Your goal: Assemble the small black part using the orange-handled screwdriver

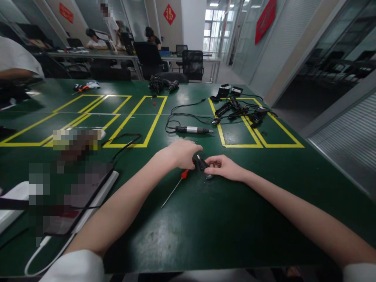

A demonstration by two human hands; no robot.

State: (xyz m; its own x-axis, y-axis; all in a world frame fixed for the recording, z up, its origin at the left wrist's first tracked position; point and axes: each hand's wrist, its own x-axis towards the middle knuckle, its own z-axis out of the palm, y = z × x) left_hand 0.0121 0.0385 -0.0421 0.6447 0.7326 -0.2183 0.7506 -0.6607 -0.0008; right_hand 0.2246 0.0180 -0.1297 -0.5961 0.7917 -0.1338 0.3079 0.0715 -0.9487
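Observation:
My right hand (223, 168) is closed around a small black cylindrical part (202, 163) with a bright metal tip pointing up and left. A small grey, shiny piece (208, 176) shows just under its fingertips. My left hand (182, 153) is curved over the table left of that part, with thumb and index finger apart. A screwdriver (184, 174) with a red handle slants below the left hand, its thin shaft pointing to the lower left; the hand hides the handle's end, so contact is unclear. Beyond my hands lies a black and silver pen-shaped power tool (192, 129) with a cable.
Black cables and parts (233, 107) lie at the right within yellow tape outlines (241, 146). A coiled cable and tool (160, 83) sit at the far edge. On the left are a white power strip (110, 181) and blurred items. People sit and stand farther back.

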